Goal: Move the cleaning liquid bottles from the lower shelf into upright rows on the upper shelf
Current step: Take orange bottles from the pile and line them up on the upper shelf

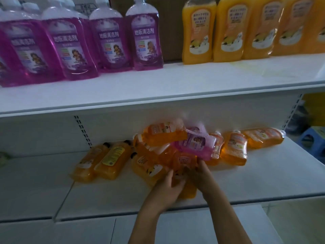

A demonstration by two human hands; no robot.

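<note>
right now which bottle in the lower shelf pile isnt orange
The purple bottle, lying on its side on top of the pile, just beyond the hands. Every other bottle on the lower shelf is orange; its purple matches stand upright on the upper shelf.

A white back panel [44, 136] closes the rack behind the lower level, with two slotted metal uprights [84, 131] running down it, one left of centre and one at the far right. Beyond the right upright [292, 113] sits a blue plastic stool [313, 138] below a yellow surface. A brown cardboard box [168, 23] stands well above the panel. The light is dim.
</note>
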